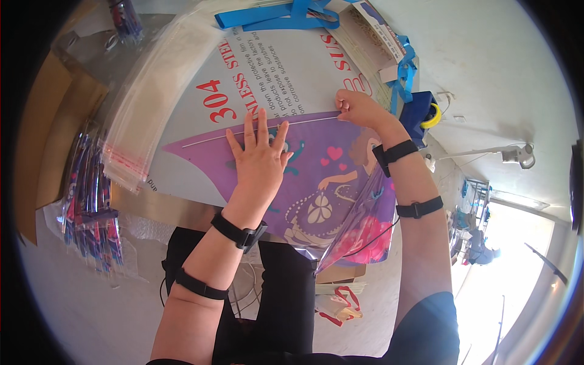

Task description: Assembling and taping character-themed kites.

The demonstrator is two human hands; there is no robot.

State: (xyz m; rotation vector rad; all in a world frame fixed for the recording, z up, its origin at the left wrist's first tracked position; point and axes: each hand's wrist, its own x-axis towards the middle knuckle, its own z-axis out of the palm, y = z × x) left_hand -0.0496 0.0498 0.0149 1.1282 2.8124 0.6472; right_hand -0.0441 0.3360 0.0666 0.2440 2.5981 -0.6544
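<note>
A purple kite printed with a cartoon figure and pink hearts lies over the tabletop, its lower right part hanging past the near edge. Along its far edge runs a thin white rod. My left hand lies flat on the kite with fingers spread, the fingertips reaching over the rod. At the rod's right end, my right hand is closed in a pinch on the rod and the kite's edge; the fingers hide exactly how they meet. Black straps circle both of my forearms.
The grey printed table sheet carries a stack of clear plastic sleeves on the left. Bundled packages and a cardboard box stand beyond. Blue ribbon, an open carton and yellow tape are along the far right side.
</note>
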